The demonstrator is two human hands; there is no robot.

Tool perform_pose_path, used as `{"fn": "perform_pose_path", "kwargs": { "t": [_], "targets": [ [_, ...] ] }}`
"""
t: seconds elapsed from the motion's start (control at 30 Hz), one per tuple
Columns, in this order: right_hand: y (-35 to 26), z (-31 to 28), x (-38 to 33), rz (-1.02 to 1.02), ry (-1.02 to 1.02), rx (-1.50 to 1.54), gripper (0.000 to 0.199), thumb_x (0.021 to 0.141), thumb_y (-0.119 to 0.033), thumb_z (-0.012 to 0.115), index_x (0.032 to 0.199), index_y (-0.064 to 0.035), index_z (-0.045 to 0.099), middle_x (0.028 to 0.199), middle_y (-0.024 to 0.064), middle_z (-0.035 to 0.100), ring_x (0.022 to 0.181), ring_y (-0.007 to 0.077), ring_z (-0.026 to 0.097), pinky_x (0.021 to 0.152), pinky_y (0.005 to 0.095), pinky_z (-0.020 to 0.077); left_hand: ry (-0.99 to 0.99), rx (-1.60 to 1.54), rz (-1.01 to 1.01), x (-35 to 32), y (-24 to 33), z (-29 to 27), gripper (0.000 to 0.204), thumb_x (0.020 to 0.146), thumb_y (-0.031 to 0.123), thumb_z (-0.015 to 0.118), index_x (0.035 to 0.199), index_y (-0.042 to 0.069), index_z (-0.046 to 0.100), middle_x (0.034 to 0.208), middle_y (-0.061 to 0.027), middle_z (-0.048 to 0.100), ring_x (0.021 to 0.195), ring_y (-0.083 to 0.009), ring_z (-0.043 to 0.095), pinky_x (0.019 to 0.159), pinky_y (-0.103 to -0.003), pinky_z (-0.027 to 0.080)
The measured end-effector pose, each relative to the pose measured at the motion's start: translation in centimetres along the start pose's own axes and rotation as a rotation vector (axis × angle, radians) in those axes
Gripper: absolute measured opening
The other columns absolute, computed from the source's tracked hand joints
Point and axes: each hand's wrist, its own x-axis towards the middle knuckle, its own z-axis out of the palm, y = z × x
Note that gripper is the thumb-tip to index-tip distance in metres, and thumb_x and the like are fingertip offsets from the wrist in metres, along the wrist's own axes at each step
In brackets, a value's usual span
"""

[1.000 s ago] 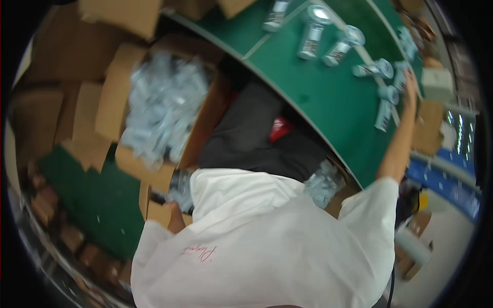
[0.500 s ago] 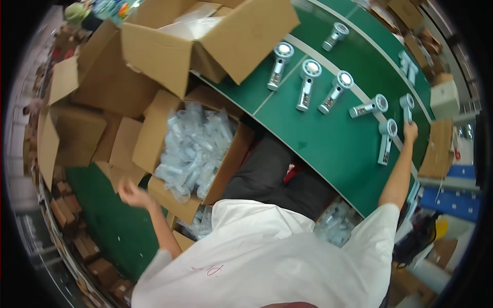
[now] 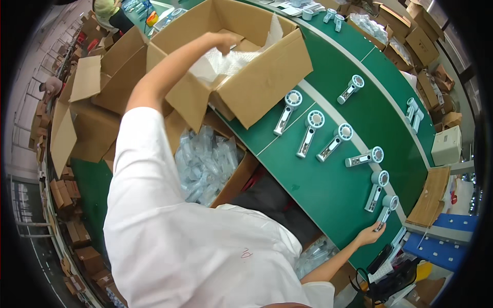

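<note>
My left hand point(image 3: 224, 42) hangs over the large open cardboard box point(image 3: 267, 84) on the table. Its fingers point down above clear bubble wrap point(image 3: 233, 62); whether they grip anything is not clear. At the table's right end, my right hand point(image 3: 371, 235) is closed round the handle of a light-blue handheld fan point(image 3: 389, 203), its round head facing away from me. A similar fan point(image 3: 377, 186) lies just beyond it. Several more, among them one fan point(image 3: 315, 120) near the middle, lie in a loose row across the green table point(image 3: 287, 164).
Below the table edge at left, an open carton point(image 3: 233, 179) holds many bagged light-blue items point(image 3: 208, 159). Empty-looking cartons point(image 3: 92, 123) stand farther left. A flat cardboard piece point(image 3: 429, 197) and blue racks point(image 3: 436, 249) are at right. Another fan point(image 3: 352, 88) lies farther back.
My left hand has swung from the lower left up over the large box. My right hand has brought the fan closer to me, to the table's near right end. The view has shifted.
</note>
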Motion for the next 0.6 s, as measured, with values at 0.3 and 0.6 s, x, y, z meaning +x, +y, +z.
{"fn": "perform_pose_path", "kwargs": {
  "t": [0.3,0.6],
  "targets": [
    [-7.0,-1.8,3.1,-0.287,0.209,-0.137,0.039,0.095,-0.018,0.065,0.131,-0.003,0.058,0.123,0.0162,0.063,0.113,0.0337,0.06,0.1,0.0394,0.047,-0.233,0.144,0.126,8.5,-7.8,8.4,0.13,0.037,0.032,0.1,0.148,0.008,0.037,0.148,-0.0161,0.04,0.125,-0.0368,0.05,0.11,-0.043,0.042],
    [-32.9,16.4,9.2,-0.493,-0.723,0.297,0.053,0.091,-0.034,0.065,0.14,-0.0157,0.054,0.119,0.0144,0.064,0.104,0.0286,0.065,0.087,0.0372,0.0521,-0.182,0.161,0.109,4.6,-7.2,3.8,0.047,0.058,0.027,0.092,0.089,0.0,0.07,0.084,-0.0067,0.067,0.071,-0.0235,0.056,0.073,-0.035,0.051]
  ]
}}
